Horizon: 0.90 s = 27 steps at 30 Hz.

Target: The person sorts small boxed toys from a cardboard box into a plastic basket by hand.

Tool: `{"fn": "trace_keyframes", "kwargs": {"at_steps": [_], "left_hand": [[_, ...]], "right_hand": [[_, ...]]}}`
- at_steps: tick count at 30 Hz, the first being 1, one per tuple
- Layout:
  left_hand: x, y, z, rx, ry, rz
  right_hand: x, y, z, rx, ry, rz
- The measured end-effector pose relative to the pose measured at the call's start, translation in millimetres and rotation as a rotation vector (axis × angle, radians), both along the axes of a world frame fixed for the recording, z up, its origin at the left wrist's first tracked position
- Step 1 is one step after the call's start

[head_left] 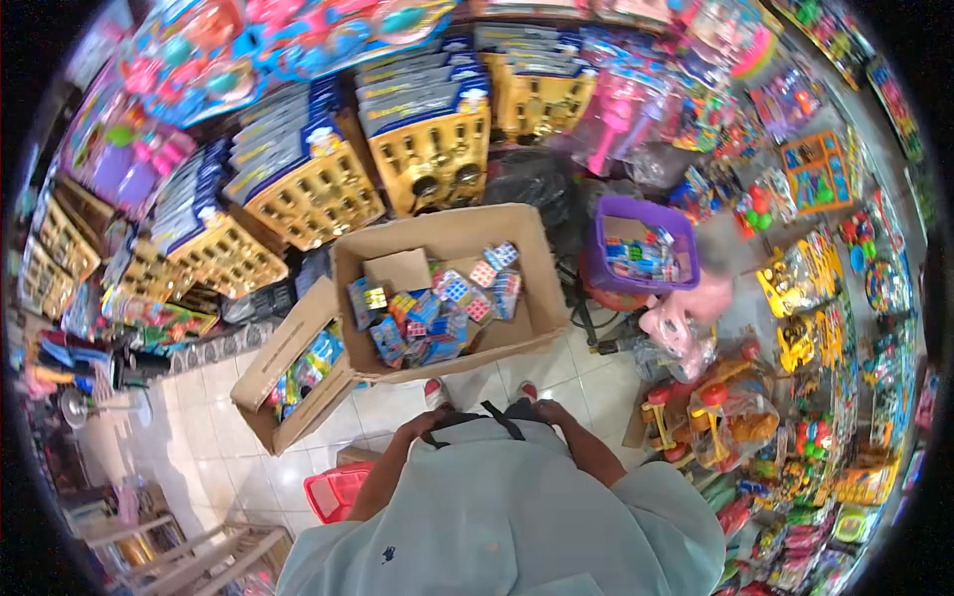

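My left hand [417, 427] rests at my waist beside the dark strap of a waistband [505, 421]. On the other side, my right hand [553, 412] is also at the waist, against the shirt [507, 497]. The fingers of both hands are too hidden and small to make out. In front of my feet stands an open cardboard box [542, 288] holding several puzzle cubes [455, 288] and blue packets [442, 343]. Neither hand touches the box.
A smaller cardboard box [260, 402] with colourful packets leans at the left. To the right are a purple basket [646, 204] of small packets and a person in pink [686, 313]. A red basket [338, 489] sits by my left side. Toy packs [422, 139] line the walls.
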State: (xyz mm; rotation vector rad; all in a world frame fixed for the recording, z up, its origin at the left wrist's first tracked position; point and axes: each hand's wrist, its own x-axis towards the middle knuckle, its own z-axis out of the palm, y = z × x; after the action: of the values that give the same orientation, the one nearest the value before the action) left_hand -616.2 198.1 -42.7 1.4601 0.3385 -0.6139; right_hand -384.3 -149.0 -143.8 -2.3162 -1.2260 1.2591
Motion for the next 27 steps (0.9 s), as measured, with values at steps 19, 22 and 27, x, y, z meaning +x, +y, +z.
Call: {"fn": "trace_keyframes", "kwargs": {"at_steps": [19,22,27], "left_hand": [[-19.4,116.2,182.6,0.440,-0.082,-0.186],[17.4,123.4,256.9,-0.068,-0.133,-0.028],[95.6,148.8,274.3,-0.102,-0.325,0.078]], "right_hand": [[-23.8,235.4,339.8,-0.099,0.137,0.149],[-6.3,258.8,393.3,0.187,0.880,-0.035],[49.9,312.6,358.8,0.355,0.629,-0.144]]}}
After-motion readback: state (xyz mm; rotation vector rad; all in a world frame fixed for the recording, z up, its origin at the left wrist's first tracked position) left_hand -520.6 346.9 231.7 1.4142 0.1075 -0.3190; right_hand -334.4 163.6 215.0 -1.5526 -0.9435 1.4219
